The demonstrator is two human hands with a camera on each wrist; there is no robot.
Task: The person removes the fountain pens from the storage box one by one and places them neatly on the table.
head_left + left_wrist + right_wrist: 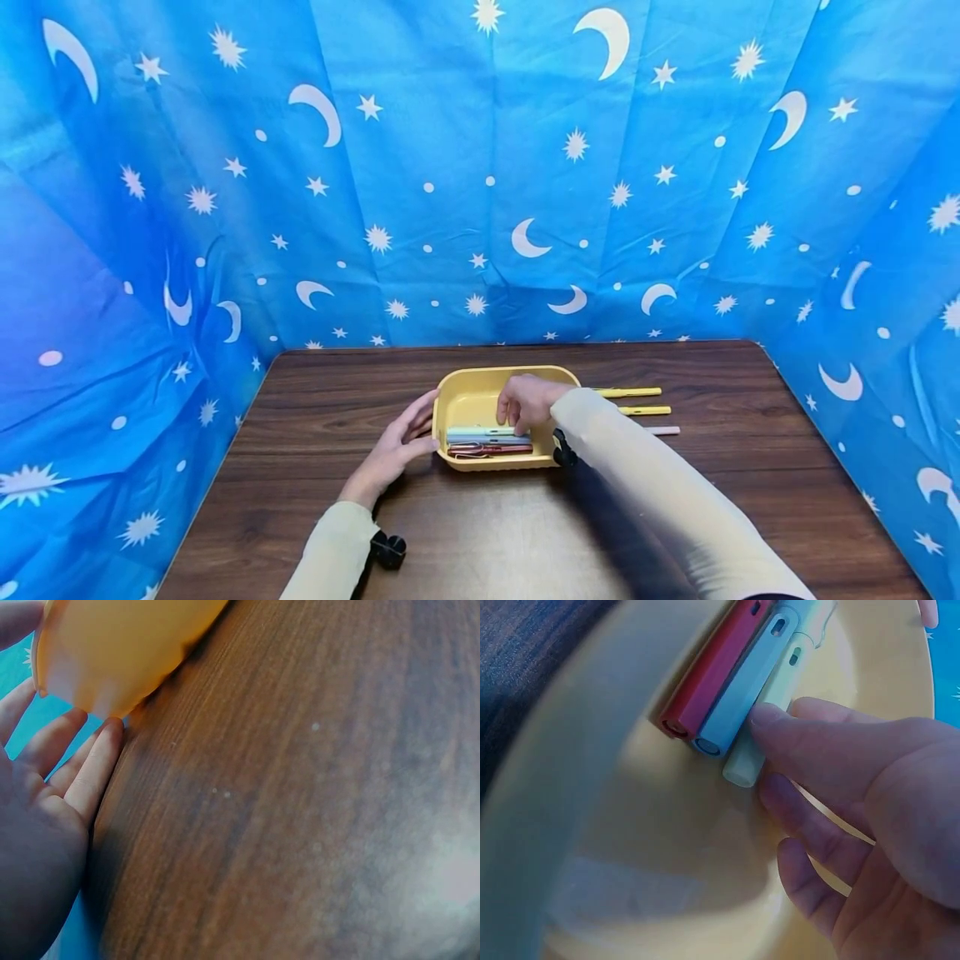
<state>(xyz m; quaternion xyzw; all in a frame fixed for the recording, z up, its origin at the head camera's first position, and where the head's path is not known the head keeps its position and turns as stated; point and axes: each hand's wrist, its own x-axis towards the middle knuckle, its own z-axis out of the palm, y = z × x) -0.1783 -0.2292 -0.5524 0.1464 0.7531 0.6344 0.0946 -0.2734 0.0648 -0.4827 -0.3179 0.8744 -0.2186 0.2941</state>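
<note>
A yellow tray [465, 383] sits on the table. Against its left end rests my left hand [393, 450], fingers spread and fairly straight along the outer wall; the left wrist view shows those fingertips [112, 731] on the wall. Over the inside of the tray, my right hand [527, 400] pinches a pale green pen [742, 765] near one end, thumb across the barrel and fingers on its other side. That pen lies alongside a blue pen [739, 690] and a red pen [705, 682]. Part of the tray's right end is hidden by the right wrist.
To the right of the tray lie two yellow pens [637, 392] and a whitish pen [663, 431], partly hidden behind the right forearm. Blue cloth [450, 208] with moons and stars surrounds the brown wooden table [300, 533] at the back and sides.
</note>
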